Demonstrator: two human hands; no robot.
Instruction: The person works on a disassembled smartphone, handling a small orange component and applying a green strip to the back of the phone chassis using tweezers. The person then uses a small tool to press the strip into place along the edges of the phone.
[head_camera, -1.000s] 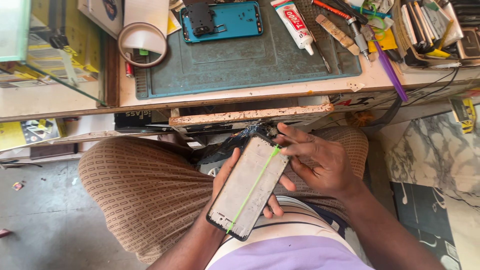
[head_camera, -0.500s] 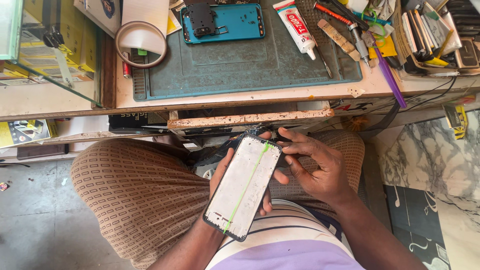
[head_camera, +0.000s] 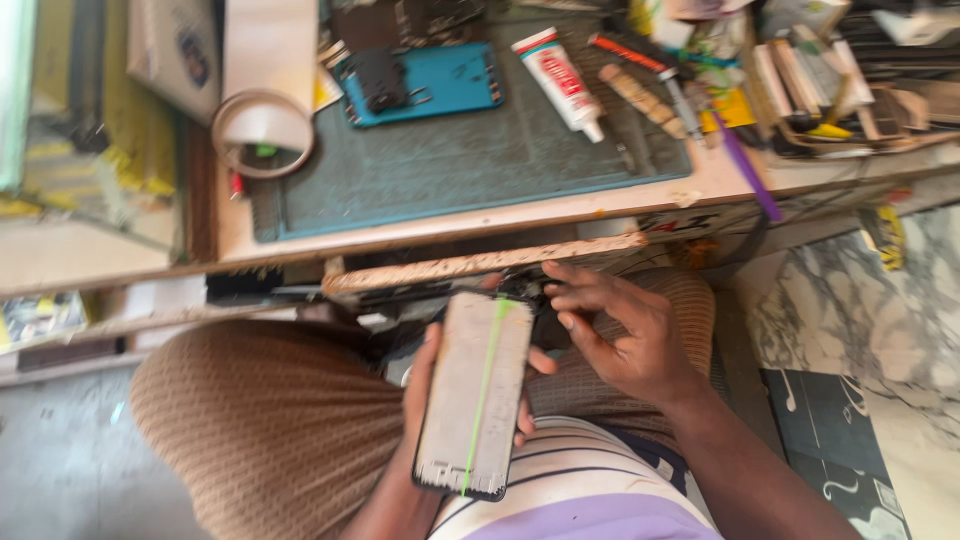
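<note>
Workbench (head_camera: 640, 196) of pale, worn wood ran across the upper part of the head view, with a grey-green work mat (head_camera: 450, 165) laid on it. On the mat lay a blue phone frame (head_camera: 440, 82), a white and red tube (head_camera: 560, 80) and a wood-handled tool (head_camera: 640, 98); a round ring-shaped lens (head_camera: 262, 135) rested at the mat's left edge, and a purple-handled tool (head_camera: 745, 165) overhung the bench edge at right. Clutter of small parts and boxes filled the upper right corner, too blurred to identify. Below the bench front, a paint-flecked drawer lip (head_camera: 480, 265) projected toward the person. Grey floor showed at lower left, and marbled floor tiles (head_camera: 850, 300) at right. The person sat with brown ribbed trousers (head_camera: 270, 420) over the knees and a striped shirt (head_camera: 560, 480) at the bottom edge.

Left hand (head_camera: 425, 400) was closed around a phone screen panel (head_camera: 475, 395), palm beneath it, thumb along its left edge and fingertips curled over its right edge. The panel faced up, pale and dusty, with a thin green line running lengthwise down it; it stood tilted slightly, its top end near the drawer lip and its bottom end over the shirt. Right hand (head_camera: 625, 335) was spread partly open and held nothing that could be seen, its fingertips reaching to the panel's upper right corner; contact could not be confirmed. The panel lay just left of that hand, above the lap.
</note>
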